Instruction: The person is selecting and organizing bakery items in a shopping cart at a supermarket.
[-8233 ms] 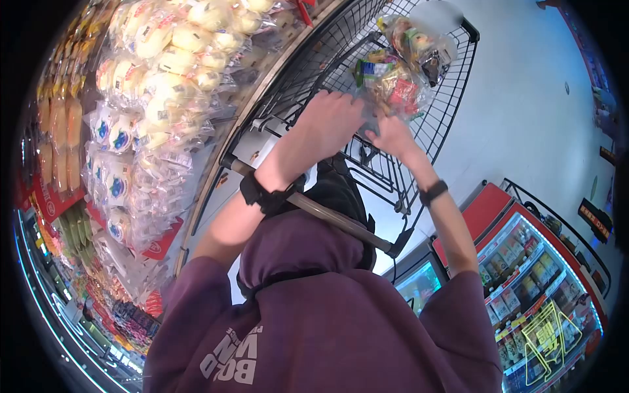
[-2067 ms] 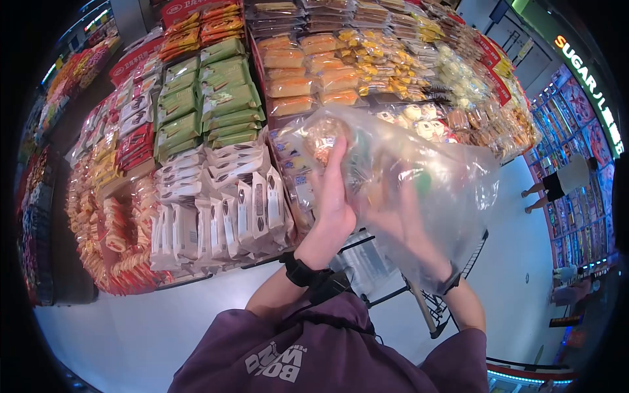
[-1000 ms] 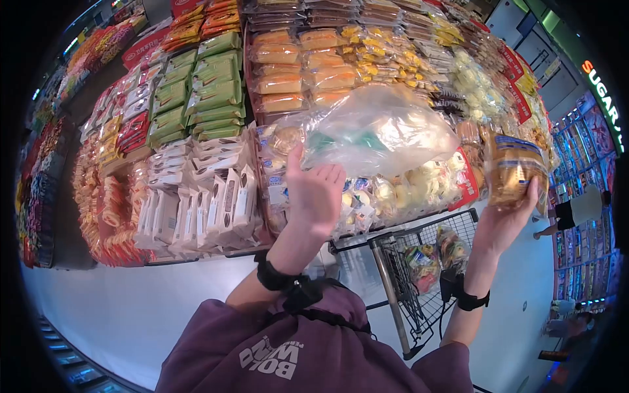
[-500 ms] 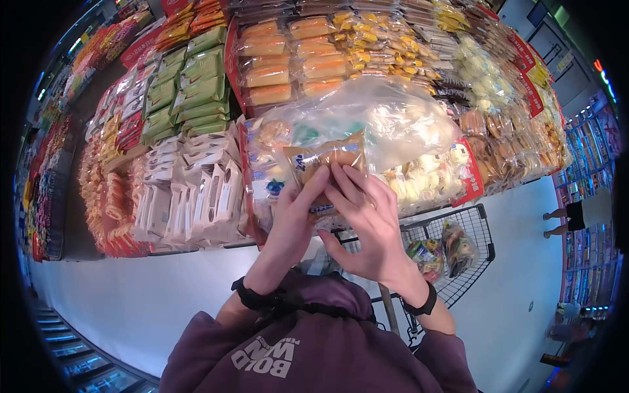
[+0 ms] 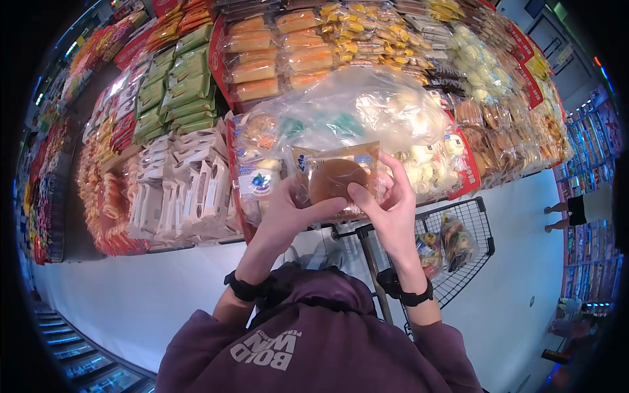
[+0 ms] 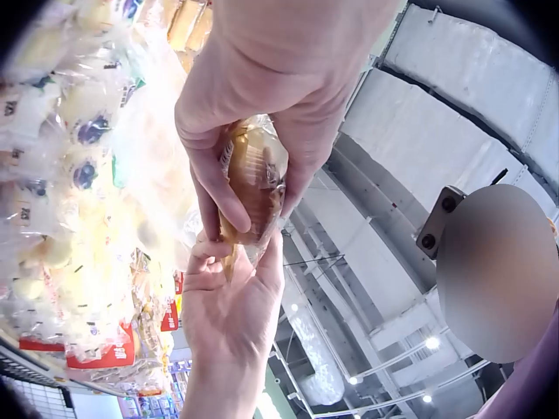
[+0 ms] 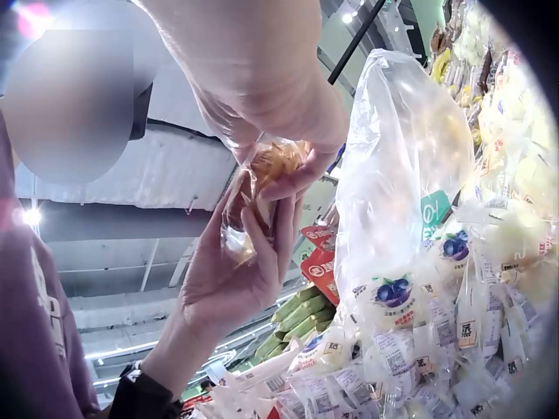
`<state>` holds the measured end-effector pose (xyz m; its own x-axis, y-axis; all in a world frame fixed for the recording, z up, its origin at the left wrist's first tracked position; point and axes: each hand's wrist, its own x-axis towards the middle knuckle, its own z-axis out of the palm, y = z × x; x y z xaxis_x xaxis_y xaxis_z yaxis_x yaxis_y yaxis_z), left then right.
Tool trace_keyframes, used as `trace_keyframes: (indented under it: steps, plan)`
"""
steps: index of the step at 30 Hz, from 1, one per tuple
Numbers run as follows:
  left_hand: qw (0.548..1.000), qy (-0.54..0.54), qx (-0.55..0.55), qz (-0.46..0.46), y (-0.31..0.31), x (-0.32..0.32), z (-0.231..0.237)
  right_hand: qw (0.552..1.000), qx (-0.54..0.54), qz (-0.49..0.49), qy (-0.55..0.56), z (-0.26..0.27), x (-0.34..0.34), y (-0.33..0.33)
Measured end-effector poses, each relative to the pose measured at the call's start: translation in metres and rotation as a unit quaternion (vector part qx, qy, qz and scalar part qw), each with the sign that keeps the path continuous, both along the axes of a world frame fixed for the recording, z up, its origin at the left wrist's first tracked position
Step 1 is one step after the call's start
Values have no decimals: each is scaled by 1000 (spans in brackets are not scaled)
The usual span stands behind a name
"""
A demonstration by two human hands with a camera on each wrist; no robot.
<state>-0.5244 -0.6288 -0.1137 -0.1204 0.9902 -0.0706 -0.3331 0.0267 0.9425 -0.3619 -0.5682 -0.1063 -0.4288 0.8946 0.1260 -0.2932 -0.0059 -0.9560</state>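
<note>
Both hands hold one clear packet with a round brown bun (image 5: 339, 180) in front of the display. The left hand (image 5: 283, 213) grips its left side, thumb across the front; the right hand (image 5: 395, 208) grips the right side, thumb on the bun's lower right. In the left wrist view the packet (image 6: 255, 175) is seen edge-on between the left hand (image 6: 271, 78) above and the right hand (image 6: 231, 301) below. The right wrist view shows the packet (image 7: 253, 205) pinched by both hands too. Just behind it a translucent plastic bag (image 5: 393, 108) lies on the packaged goods.
A wire shopping cart (image 5: 486, 226) with filled bags (image 5: 457, 242) stands at the right, against the display. Green packets (image 5: 190, 82), white packets (image 5: 203, 183) and wrapped breads (image 5: 252, 65) fill the display. Another person (image 5: 593, 206) stands at the far right.
The packet moved from the right hand alone, out at the right, to between both hands at centre. Since half a second ago, the right hand has shifted from its front to its right side.
</note>
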Motion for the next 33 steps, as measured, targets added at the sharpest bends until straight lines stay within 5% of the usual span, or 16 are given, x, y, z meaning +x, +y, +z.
trace_keyframes:
  steps: [7, 14, 23, 33]
  plan:
    - [997, 68, 29, -11, 9, 6, -7, 988, 139, 1, -64, -12, 25, 3]
    - [950, 171, 255, -51, 29, 9, -16, 985, 165, 35, -39, -17, 52, 10]
    - [894, 314, 317, -44, 44, 40, -9, 978, 204, -3, -34, -26, 82, 18]
    - [891, 326, 309, -66, 53, 80, -8, 973, 220, -25, -57, -38, 124, 19]
